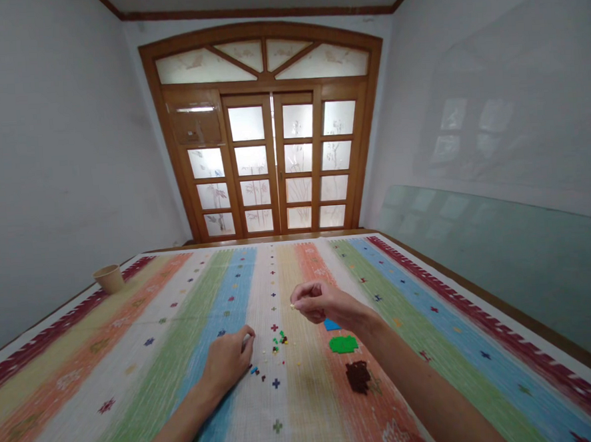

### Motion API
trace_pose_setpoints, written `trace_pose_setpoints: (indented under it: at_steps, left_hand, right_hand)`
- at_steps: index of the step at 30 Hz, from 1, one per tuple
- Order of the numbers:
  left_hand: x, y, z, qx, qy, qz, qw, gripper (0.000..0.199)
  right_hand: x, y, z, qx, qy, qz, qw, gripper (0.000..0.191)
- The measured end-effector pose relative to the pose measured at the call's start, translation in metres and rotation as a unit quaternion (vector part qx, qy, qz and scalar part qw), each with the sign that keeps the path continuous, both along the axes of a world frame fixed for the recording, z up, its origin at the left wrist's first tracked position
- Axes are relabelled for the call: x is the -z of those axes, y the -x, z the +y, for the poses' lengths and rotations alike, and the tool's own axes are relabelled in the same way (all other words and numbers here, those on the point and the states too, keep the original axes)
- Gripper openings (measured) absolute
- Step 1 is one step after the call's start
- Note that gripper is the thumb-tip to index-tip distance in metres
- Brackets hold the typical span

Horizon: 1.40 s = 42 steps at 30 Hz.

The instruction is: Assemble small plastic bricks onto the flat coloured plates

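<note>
Pinching a tiny pale piece (293, 306) between its fingertips, the right hand (316, 302) is raised above a striped cloth (307, 407). The loosely curled left hand (229, 362) rests just beside scattered small colored pieces (277, 342); whether it grips anything is hidden.

1. Woven striped table cover (307, 407): red, orange, green, blue and cream bands, dotted with small crosses.
2. Flat studded plastic plate (343, 344), right of centre: bright green.
3. Heap of small plastic bricks (358, 377), below it: dark brown.
4. Tiny scattered plastic bricks (277, 342), centre: green, blue, cream.
</note>
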State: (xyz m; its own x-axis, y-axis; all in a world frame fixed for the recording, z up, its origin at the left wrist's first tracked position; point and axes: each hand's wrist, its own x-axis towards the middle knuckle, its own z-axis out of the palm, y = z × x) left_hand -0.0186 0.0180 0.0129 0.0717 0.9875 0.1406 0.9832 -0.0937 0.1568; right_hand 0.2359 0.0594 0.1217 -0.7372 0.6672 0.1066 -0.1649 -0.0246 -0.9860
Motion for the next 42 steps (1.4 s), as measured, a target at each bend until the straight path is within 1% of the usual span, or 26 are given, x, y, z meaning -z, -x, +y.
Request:
trace_pose_setpoints:
  at_steps: [6, 12, 20, 25, 29, 33, 38, 42]
  left_hand:
    - [0.004, 0.002, 0.002, 0.005, -0.006, 0.000, 1.000, 0.027]
    - [0.004, 0.003, 0.002, 0.003, -0.001, 0.005, 1.000, 0.028]
    - [0.005, 0.003, 0.003, 0.001, -0.007, 0.006, 1.000, 0.028]
    - [0.005, 0.003, 0.003, -0.001, 0.003, 0.004, 1.000, 0.029]
    - [0.001, 0.001, 0.002, -0.009, 0.015, 0.007, 1.000, 0.028]
    - [0.000, 0.001, 0.002, -0.008, 0.014, 0.007, 1.000, 0.027]
    - [0.004, 0.003, 0.002, 0.000, 0.003, 0.010, 1.000, 0.027]
    - [0.004, 0.003, 0.002, -0.003, -0.001, 0.013, 1.000, 0.026]
  right_hand:
    - [-0.012, -0.017, 0.003, 0.008, -0.062, -0.048, 0.997, 0.021]
    - [-0.020, -0.032, 0.007, 0.017, -0.097, -0.109, 0.989, 0.023]
    - [-0.016, -0.050, 0.024, 0.044, -0.156, -0.225, 0.961, 0.025]
    - [-0.011, -0.063, 0.037, 0.060, -0.172, -0.281, 0.942, 0.023]
    - [-0.007, -0.078, 0.044, 0.066, -0.199, -0.343, 0.916, 0.019]
    - [-0.001, -0.093, 0.051, 0.076, -0.202, -0.433, 0.875, 0.015]
    - [0.006, -0.102, 0.058, 0.094, -0.188, -0.487, 0.848, 0.010]
    - [0.013, -0.108, 0.065, 0.113, -0.171, -0.539, 0.817, 0.007]
